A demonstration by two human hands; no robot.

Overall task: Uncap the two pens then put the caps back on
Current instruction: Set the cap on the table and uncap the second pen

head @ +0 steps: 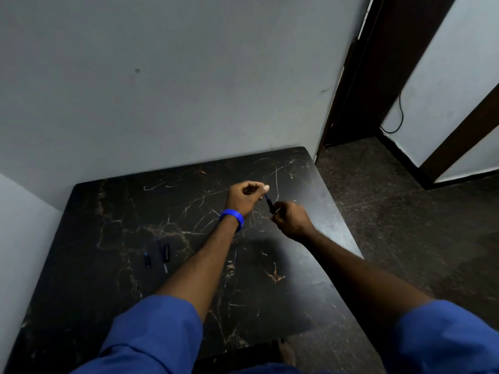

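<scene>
One pen (269,203) is being held above the far right part of the dark marbled table (113,298), tip end pointing up and to the far left. The right hand (290,220) is being kept closed around its lower barrel. The left hand (244,197), a blue wristband (232,217) on its wrist, is being held just left of the pen tip, fingers curled and thumb pressed to fingertip — what is being pinched cannot be told, too small.

Two small dark objects are lying on the table at the near left, well apart from the hands: a short piece with a blue end (147,260), and a longer piece with a pale tip (166,255). Which is cap or pen cannot be told.

Two blue sleeves are being worn, rolled up on the forearms.
</scene>
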